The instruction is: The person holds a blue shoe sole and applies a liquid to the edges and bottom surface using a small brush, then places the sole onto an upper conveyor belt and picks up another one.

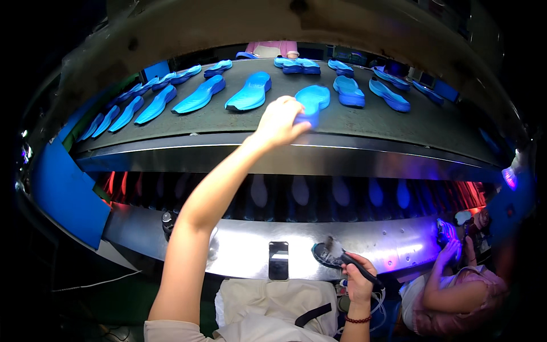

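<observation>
Lap: pale cloth (pixel 276 299) across the person's legs, black strap (pixel 313 314) lying on it.
Right hand (pixel 360 278): grip closed round the black handle of a brush (pixel 363 270); red bead bracelet (pixel 358 320) at wrist.
Brush head: pale bristles over a dark oval dish (pixel 322 257) with whitish residue; contact cannot be told.
Bench (pixel 242 251): shiny metal; carries the dish, a dark-screened phone (pixel 278 261) left of it, and a dark bottle (pixel 168 223) farther left.
Right side: co-worker (pixel 456 293), hands at a purple-lit shoe (pixel 447 232).
Slot beyond bench: dark, pale sole-shaped ovals (pixel 300 191) in a row, red glow (pixel 470 194) at both ends.
Left hand (pixel 280 121): arm extended; grip grasping one blue sole (pixel 313 100) by its left edge, both blurred.
Held sole: over the near-middle of a dark upper deck (pixel 239 122); resting or lifted, cannot tell.
Deck: further blue soles (pixel 250 92) in rows both sides.
Far edge: another person's pink garment (pixel 273 48).
</observation>
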Motion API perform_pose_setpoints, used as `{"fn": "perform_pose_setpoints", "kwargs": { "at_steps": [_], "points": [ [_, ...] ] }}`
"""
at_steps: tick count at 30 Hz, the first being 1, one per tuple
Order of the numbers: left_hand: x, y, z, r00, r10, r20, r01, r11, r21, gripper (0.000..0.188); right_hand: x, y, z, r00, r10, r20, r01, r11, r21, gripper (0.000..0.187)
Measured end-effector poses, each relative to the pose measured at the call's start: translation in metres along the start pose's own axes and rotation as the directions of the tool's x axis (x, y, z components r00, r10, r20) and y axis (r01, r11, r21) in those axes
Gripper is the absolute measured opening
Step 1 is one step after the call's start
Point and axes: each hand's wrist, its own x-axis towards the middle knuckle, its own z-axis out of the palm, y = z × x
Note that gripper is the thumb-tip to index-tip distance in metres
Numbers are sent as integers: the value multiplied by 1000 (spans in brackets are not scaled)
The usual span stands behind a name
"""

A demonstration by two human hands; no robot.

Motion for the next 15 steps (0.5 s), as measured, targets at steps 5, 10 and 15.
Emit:
{"fn": "perform_pose_setpoints", "kwargs": {
  "at_steps": [5, 10, 15],
  "points": [
    [-90, 62, -14, 679, -453, -578, -50, 757, -652, 20, 4, -4, -10, 995, -20, -95, 26, 998, 60, 23],
    [-195, 50, -7, 713, -401, 575, 460, -352, -815, 61, 9, -16, -9, 996, -82, -40, 83, 996, 30, 26],
    [-239, 112, 14, 828, 23, 560, 309, -853, -421, 83, 4, -23, 1, 994, -84, 73, 74, 989, 128, 28]
  ]
}}
